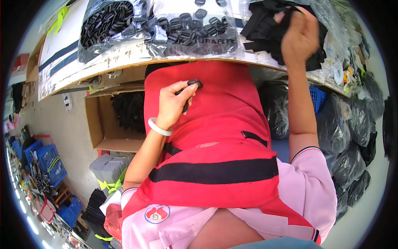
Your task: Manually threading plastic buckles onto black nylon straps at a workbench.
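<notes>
Over my red-aproned lap, my left hand (171, 101) is closed around a small black plastic buckle (193, 84). Its thumb and index finger pinch one end, and more black shows below the fingers; whether that is a second piece I cannot tell. My right hand (301, 41) reaches up to the table's right side, slightly blurred. Its bent fingers close on a black webbing strap (287, 16) at the top of a heap of black straps (265, 25). Loose black buckles (186, 28) lie on a clear plastic bag left of that heap.
A clear bag packed with black buckles (108, 23) sits farther left on the white worktable (62, 68). Below stands an open cardboard box (96, 120) with black pieces inside. Filled black bags (331, 124) crowd the right side beside a blue basket (317, 99).
</notes>
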### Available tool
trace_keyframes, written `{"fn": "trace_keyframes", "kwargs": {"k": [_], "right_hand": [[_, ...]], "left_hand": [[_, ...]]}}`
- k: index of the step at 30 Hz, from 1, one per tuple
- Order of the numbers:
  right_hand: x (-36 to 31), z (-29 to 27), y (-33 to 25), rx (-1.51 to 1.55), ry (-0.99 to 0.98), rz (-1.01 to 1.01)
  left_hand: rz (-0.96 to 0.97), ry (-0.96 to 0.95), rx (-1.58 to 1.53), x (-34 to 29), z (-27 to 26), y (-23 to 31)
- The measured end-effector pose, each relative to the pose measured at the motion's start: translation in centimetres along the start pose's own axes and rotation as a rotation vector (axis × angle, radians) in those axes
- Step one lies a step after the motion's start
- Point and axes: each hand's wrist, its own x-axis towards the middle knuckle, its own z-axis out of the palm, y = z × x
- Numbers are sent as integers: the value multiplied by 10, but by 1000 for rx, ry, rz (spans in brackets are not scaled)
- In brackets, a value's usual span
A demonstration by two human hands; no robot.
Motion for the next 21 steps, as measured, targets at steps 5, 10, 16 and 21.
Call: {"fn": "trace_keyframes", "kwargs": {"k": [5,10,16,21], "right_hand": [[-58,18,-81,170,-668,299],[-114,23,-88,401,-1016,991],[-124,37,-85,503,-923,1198],[-137,42,-82,779,-692,1319]], "left_hand": [[64,50,69,-4,4,20],[129,39,80,-2,7,18],[376,79,271,-2,3,1],[606,115,585,-3,4,5]]}}
